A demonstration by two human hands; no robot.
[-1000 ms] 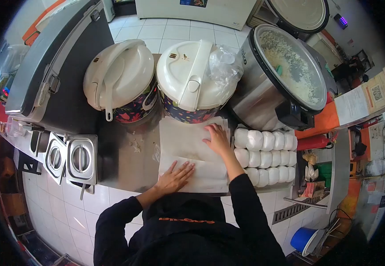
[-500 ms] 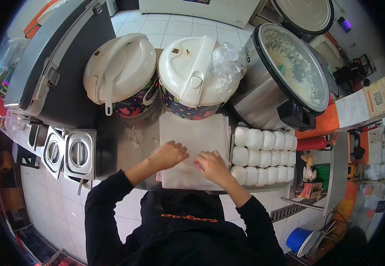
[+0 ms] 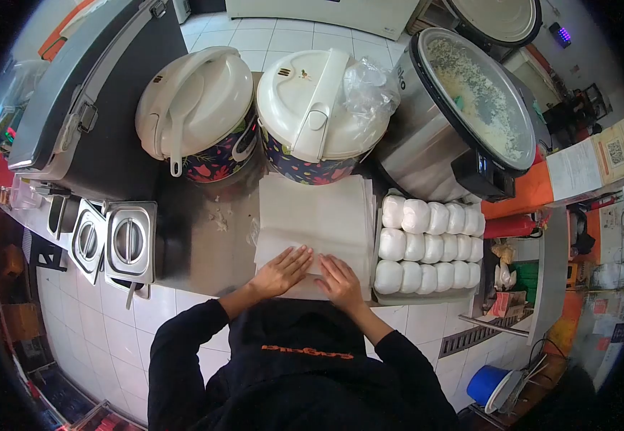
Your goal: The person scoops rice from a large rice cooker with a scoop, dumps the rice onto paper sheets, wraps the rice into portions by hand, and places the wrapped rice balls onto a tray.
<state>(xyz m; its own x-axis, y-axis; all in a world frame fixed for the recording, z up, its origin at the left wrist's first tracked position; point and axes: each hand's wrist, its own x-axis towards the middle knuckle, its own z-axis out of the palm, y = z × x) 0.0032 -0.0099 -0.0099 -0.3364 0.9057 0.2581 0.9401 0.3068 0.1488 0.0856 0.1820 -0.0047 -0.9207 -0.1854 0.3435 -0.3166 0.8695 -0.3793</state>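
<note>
A stack of white paper sheets (image 3: 312, 208) lies on the metal counter in front of me. My left hand (image 3: 283, 273) rests palm down on the near part of the stack, fingers stretched out. Beside it, my right hand (image 3: 341, 282) also lies on the paper, its fingers extended and slightly bent. A strip of paper near the hands looks folded or curled; I cannot tell which. Neither hand visibly grips anything. Just right of the stack, a tray (image 3: 427, 296) holds rows of white rounded bundles (image 3: 414, 246).
Two flowered rice cookers (image 3: 312, 154) with white lids stand behind the paper, a plastic bag on one and a rice paddle (image 3: 177, 136) on the other. A large open cooker (image 3: 484, 108) of rice is at right. Lidded steel pans (image 3: 129, 241) and a grey insulated box (image 3: 104, 144) are left.
Both hands have moved down toward the near edge of the paper. Their bent fingers have straightened and now lie flat on it. The view has shifted slightly.
</note>
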